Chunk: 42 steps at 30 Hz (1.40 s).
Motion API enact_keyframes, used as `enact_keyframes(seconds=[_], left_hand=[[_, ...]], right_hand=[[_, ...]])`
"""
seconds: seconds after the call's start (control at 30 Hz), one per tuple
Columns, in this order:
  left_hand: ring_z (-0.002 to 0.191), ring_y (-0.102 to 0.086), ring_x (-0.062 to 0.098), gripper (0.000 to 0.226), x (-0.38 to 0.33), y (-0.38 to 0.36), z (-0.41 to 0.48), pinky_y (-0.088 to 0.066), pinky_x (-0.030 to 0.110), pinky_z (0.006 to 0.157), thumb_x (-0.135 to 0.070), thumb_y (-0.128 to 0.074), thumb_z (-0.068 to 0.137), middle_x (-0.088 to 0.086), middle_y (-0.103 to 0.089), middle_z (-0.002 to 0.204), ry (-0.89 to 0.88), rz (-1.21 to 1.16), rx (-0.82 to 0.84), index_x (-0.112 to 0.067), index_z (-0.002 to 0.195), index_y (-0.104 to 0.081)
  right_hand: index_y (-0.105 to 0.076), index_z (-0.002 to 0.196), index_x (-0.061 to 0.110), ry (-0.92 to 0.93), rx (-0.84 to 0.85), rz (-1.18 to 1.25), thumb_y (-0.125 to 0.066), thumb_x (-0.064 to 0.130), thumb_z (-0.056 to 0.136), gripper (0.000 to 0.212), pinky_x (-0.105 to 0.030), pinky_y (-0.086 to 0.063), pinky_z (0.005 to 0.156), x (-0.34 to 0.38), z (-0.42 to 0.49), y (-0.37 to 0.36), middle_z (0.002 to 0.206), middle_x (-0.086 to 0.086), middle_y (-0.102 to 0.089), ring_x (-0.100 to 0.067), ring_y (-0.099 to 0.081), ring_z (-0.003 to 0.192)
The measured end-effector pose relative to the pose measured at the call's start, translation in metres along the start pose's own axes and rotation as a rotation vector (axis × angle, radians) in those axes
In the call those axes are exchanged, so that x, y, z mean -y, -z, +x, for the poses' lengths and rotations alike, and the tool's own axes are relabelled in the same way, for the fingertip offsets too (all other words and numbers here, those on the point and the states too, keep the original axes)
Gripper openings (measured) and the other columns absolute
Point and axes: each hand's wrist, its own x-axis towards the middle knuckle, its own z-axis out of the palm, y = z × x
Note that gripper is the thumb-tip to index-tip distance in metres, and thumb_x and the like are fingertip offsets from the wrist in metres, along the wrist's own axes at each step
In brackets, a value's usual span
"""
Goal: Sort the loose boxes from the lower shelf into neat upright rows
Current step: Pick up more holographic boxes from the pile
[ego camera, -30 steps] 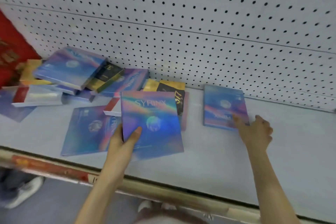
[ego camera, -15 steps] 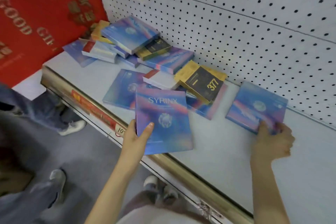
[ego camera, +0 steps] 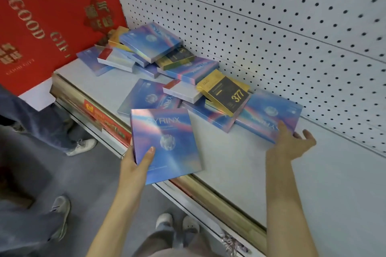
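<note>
**Head view: both hands on blue boxes at the lower shelf**

Left arm: we see the forearm reaching up and forward from the bottom of the frame. The left hand (ego camera: 136,165) grips the near left corner of a blue SYRINX box (ego camera: 167,144), with the thumb (ego camera: 150,153) pressed flat on the printed face. The other fingers are hidden beneath the box.

Held box: it hangs over the shelf's front rail (ego camera: 219,192), partly above the shelf (ego camera: 323,183) and partly above the floor. The face is turned up toward us. The title lies at the far edge and reads the right way up. The outline is close to square, with the slightly longer side running away from us and skewed a little to the right.

Right arm: the forearm reaches forward on the right with the wrist bent inward. The right hand (ego camera: 292,144) is at the near edge of a second blue box (ego camera: 269,115). The thumb lies on its face. The fingers are spread and loosely curled just off the box's corner, closing on nothing we can see.

Second box: it lies flat on the shelf, close to the pegboard (ego camera: 271,27). Its lettering reads upside down to us, and its longer side runs roughly along the pegboard. Its left edge touches or tucks under a black-and-yellow box marked 377 (ego camera: 227,96).

Pile (ego camera: 150,48): more loose boxes lie overlapping at mixed angles toward the shelf's left end, none upright. A red gift bag (ego camera: 48,27) stands beside them.
</note>
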Motion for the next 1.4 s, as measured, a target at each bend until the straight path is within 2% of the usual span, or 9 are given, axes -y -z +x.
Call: enact_keyframes(seconds=[0.1, 0.23, 0.37, 0.47, 0.6, 0.83, 1.07, 1.23, 1.4], left_hand=[[0.108, -0.065, 0.025, 0.049, -0.002, 0.000, -0.003, -0.047, 0.051, 0.098, -0.036, -0.065, 0.076, 0.001, -0.069, 0.116, -0.010, -0.018, 0.006, -0.017, 0.120, -0.060], [0.109, -0.064, 0.024, 0.060, -0.004, 0.003, -0.010, -0.046, 0.052, 0.099, -0.053, -0.067, 0.069, 0.000, -0.068, 0.117, -0.020, -0.054, 0.046, -0.021, 0.120, -0.060], [0.107, -0.065, 0.021, 0.053, -0.009, 0.012, -0.021, -0.049, 0.046, 0.096, -0.055, -0.067, 0.072, -0.003, -0.070, 0.111, -0.060, -0.032, 0.135, -0.024, 0.114, -0.061], [0.100, -0.066, 0.017, 0.028, -0.005, 0.028, -0.038, -0.052, 0.030, 0.082, -0.041, -0.071, 0.079, -0.009, -0.070, 0.101, -0.094, -0.002, 0.205, -0.027, 0.102, -0.062], [0.100, -0.066, 0.015, 0.048, 0.009, 0.059, -0.074, -0.052, 0.029, 0.083, -0.053, -0.065, 0.066, -0.009, -0.069, 0.104, -0.116, 0.041, 0.321, -0.025, 0.105, -0.060], [0.078, -0.059, -0.017, 0.046, 0.034, 0.100, -0.148, -0.043, 0.001, 0.065, -0.035, -0.063, 0.065, -0.020, -0.063, 0.098, -0.142, 0.145, 0.554, -0.024, 0.109, -0.057], [0.081, -0.068, 0.007, 0.026, 0.049, 0.109, -0.221, -0.052, 0.018, 0.063, -0.008, -0.075, 0.076, -0.008, -0.074, 0.088, -0.004, 0.123, 0.769, -0.021, 0.097, -0.066], [0.097, -0.069, 0.022, 0.044, 0.043, 0.095, -0.259, -0.054, 0.041, 0.083, -0.025, -0.076, 0.065, 0.001, -0.073, 0.104, 0.030, 0.035, 0.830, -0.017, 0.107, -0.066], [0.104, -0.066, 0.026, 0.047, 0.046, 0.050, -0.309, -0.051, 0.039, 0.080, -0.031, -0.074, 0.069, 0.003, -0.070, 0.113, 0.063, -0.023, 0.878, -0.018, 0.114, -0.064]], right_hand=[[-0.050, 0.103, 0.023, -0.167, 0.058, 0.223, -0.075, 0.010, 0.080, 0.036, -0.018, -0.046, 0.073, 0.003, 0.000, 0.015, 0.101, -0.002, -0.056, -0.016, -0.056, 0.088], [-0.054, 0.101, 0.040, -0.275, 0.519, 0.151, -0.049, 0.024, 0.097, 0.018, -0.013, -0.045, 0.076, 0.009, -0.021, 0.060, 0.099, 0.005, -0.061, -0.009, -0.055, 0.090], [-0.068, 0.082, 0.015, -0.153, 0.410, 0.203, -0.061, 0.004, 0.089, 0.015, -0.015, -0.052, 0.059, 0.026, -0.058, 0.115, 0.069, 0.009, -0.071, -0.008, -0.064, 0.073], [-0.078, 0.074, 0.019, -0.211, 0.502, 0.248, -0.060, 0.015, 0.088, 0.023, -0.020, -0.056, 0.064, 0.028, -0.101, 0.154, 0.083, 0.006, -0.075, -0.006, -0.070, 0.078], [-0.080, 0.075, 0.025, -0.315, 0.578, 0.286, -0.051, 0.035, 0.090, 0.034, -0.027, -0.059, 0.070, 0.022, -0.162, 0.195, 0.089, 0.005, -0.076, -0.009, -0.071, 0.079], [-0.068, 0.086, 0.006, -0.148, 0.460, -0.152, -0.067, 0.024, 0.087, 0.018, -0.022, -0.052, 0.054, 0.001, -0.243, 0.261, 0.068, -0.003, -0.072, -0.013, -0.065, 0.056], [-0.073, 0.090, 0.007, 0.089, 0.555, -0.367, -0.074, 0.025, 0.083, 0.019, -0.033, -0.049, 0.072, 0.025, -0.283, 0.308, 0.088, -0.012, -0.072, -0.019, -0.065, 0.076], [-0.072, 0.093, 0.019, 0.171, 0.430, -0.340, -0.075, 0.020, 0.081, 0.013, -0.027, -0.050, 0.074, 0.034, -0.293, 0.366, 0.093, -0.006, -0.074, -0.012, -0.065, 0.079], [-0.062, 0.111, 0.023, 0.122, 0.238, -0.373, -0.075, 0.023, 0.081, 0.033, -0.024, -0.053, 0.068, 0.031, -0.288, 0.461, 0.104, -0.001, -0.070, -0.014, -0.067, 0.085]])
